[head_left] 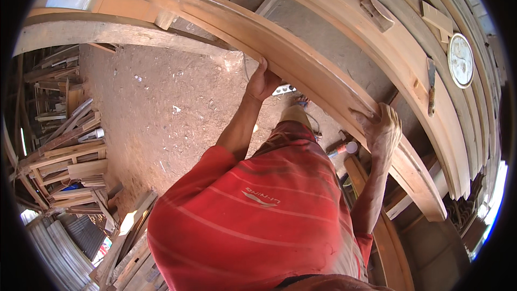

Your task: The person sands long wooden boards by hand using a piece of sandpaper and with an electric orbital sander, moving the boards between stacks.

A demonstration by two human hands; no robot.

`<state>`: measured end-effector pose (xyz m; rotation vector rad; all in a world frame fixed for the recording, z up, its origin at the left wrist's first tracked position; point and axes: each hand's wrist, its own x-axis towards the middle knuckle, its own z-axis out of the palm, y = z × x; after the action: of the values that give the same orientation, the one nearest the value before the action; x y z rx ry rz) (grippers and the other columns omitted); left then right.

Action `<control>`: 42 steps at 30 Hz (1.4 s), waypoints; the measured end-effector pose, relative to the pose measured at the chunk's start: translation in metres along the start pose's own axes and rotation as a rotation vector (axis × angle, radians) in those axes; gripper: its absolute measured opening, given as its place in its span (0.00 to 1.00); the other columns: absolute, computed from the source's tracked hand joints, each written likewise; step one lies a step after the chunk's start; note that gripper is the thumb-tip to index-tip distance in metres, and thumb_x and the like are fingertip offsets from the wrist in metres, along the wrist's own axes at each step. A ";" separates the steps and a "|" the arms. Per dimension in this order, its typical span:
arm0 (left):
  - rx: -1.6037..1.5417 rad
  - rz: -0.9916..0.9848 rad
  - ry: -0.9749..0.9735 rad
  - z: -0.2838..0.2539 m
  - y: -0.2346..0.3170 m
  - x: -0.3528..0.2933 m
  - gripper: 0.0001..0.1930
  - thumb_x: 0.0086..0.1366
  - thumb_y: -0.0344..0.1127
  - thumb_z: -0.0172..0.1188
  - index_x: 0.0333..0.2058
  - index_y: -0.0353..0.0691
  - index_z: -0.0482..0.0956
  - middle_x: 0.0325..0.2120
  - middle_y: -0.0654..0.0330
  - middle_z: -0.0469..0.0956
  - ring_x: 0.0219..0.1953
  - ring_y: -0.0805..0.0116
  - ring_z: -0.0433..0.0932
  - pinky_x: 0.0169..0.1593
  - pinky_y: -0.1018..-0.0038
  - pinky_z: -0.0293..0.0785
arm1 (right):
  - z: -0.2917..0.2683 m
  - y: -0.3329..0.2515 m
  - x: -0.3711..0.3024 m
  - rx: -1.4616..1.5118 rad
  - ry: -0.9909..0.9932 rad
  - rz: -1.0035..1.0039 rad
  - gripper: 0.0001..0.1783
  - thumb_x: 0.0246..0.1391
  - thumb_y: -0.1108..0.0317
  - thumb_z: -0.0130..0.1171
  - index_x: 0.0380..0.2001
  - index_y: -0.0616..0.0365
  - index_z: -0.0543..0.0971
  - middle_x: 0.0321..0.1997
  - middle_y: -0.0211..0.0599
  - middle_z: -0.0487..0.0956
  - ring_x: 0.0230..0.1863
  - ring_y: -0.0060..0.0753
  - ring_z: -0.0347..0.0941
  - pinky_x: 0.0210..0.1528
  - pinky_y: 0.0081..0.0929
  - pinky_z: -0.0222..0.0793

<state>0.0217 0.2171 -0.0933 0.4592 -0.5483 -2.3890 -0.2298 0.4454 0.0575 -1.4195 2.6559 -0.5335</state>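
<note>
A long wooden plank (318,70) with a grooved face runs slantwise in front of me, from the far left to the near right. My left hand (264,81) grips its near edge around the middle; the thumb shows, while most of the fingers are hidden by the wood. Farther right, my right hand (384,129) is closed over the plank, its fingers bent across the upper edge. The plank's right end reaches past this hand.
Several long boards (398,48) lie beyond the plank, bearing a scraper (431,89), a small curved wooden block (377,13) and a round white lid (460,60). A support beam (124,35) stands left. Scrap wood (70,156) is piled farther left. A power tool (344,148) lies below the plank.
</note>
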 end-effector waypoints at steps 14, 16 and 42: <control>-0.024 -0.010 -0.072 -0.051 -0.012 -0.004 0.34 0.70 0.58 0.54 0.68 0.46 0.61 0.65 0.60 0.67 0.67 0.58 0.65 0.67 0.56 0.65 | 0.008 -0.007 -0.036 -0.081 0.128 -0.008 0.37 0.32 0.45 0.79 0.40 0.60 0.79 0.37 0.40 0.80 0.42 0.46 0.76 0.47 0.41 0.69; -0.037 -0.030 -0.108 -0.058 -0.013 -0.004 0.34 0.70 0.58 0.54 0.68 0.47 0.62 0.65 0.60 0.67 0.67 0.58 0.65 0.67 0.56 0.65 | 0.010 -0.007 -0.040 -0.072 0.150 -0.023 0.37 0.33 0.45 0.78 0.41 0.61 0.79 0.38 0.41 0.80 0.42 0.47 0.76 0.48 0.42 0.69; -0.372 -0.138 -0.029 -0.053 -0.008 -0.006 0.30 0.63 0.45 0.67 0.61 0.41 0.72 0.61 0.56 0.72 0.67 0.55 0.65 0.74 0.51 0.54 | 0.016 -0.011 -0.091 0.074 0.215 0.052 0.31 0.34 0.47 0.74 0.39 0.53 0.77 0.40 0.33 0.76 0.48 0.39 0.75 0.52 0.40 0.68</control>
<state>0.0458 0.2131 -0.1410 0.3052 -0.0786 -2.5572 -0.1656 0.5103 0.0381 -1.3388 2.7928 -0.8123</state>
